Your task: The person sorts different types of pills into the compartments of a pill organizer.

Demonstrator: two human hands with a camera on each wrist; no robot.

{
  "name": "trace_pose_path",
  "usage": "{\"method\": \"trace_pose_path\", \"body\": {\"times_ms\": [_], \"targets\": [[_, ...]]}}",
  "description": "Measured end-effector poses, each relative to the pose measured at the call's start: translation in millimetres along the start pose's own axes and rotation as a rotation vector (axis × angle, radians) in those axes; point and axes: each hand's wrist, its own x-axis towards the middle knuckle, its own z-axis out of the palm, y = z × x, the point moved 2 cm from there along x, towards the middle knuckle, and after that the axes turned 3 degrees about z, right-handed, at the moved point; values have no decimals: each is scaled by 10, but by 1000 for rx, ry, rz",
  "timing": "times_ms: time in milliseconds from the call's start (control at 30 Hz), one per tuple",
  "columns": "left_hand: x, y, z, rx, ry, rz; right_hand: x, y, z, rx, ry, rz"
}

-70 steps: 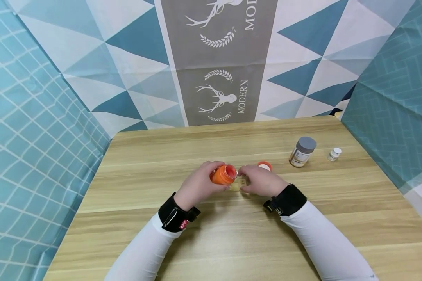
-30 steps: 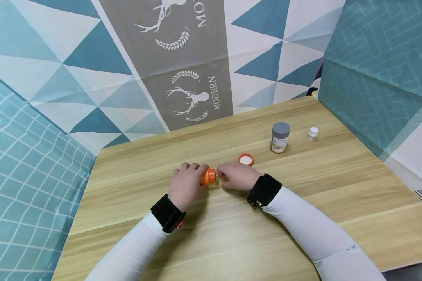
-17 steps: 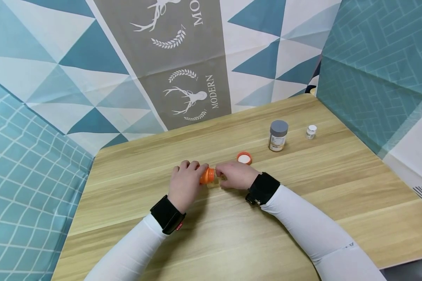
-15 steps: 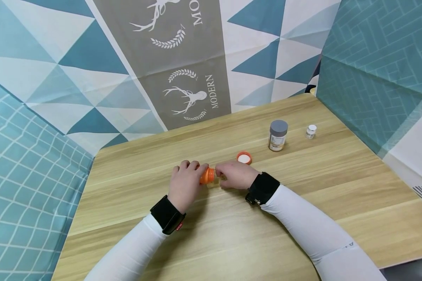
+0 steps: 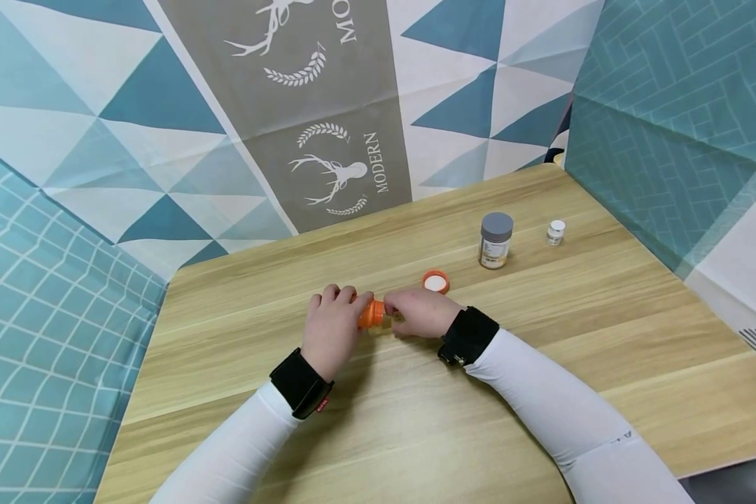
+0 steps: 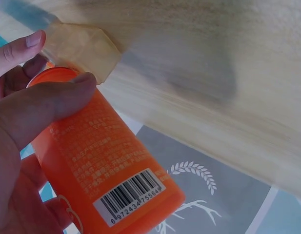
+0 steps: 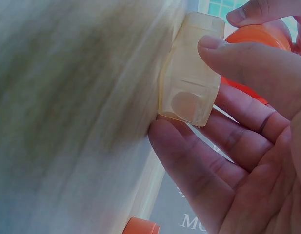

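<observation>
My left hand (image 5: 330,325) grips an orange bottle (image 6: 113,151) with a printed barcode, its thumb across the neck. The bottle lies tipped over, its uncapped mouth pointing right in the head view. My right hand (image 5: 425,313) holds a small translucent yellowish box (image 7: 191,68) low at the table, thumb on one face and fingers behind. Through the box's wall a round pale disc (image 7: 186,105) shows in one compartment. The bottle's mouth is right at the box, and fingers partly hide their meeting point.
An orange cap (image 5: 435,282) with white lining lies upturned just beyond my right hand. Farther back right stand a grey-lidded jar (image 5: 495,241) and a small white-capped bottle (image 5: 555,232). Patterned cloth walls border the wooden table (image 5: 416,420).
Since the earliest frame, the bottle has tipped from its mouth facing up to pointing right at the box. The head view has swung rightward. Over the last half second the hands barely move.
</observation>
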Motion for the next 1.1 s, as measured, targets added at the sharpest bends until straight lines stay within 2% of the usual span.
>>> {"method": "trace_pose_path", "body": {"times_ms": [267,533,1100], "targets": [[31,18,-6,39,-15,6,12,19,11,2,-5,5],[49,48,-29,43,-31,13,7,33,7,56,-22,29],[66,73,-17,72,-54,28,8,31,5,70,-21,63]]}}
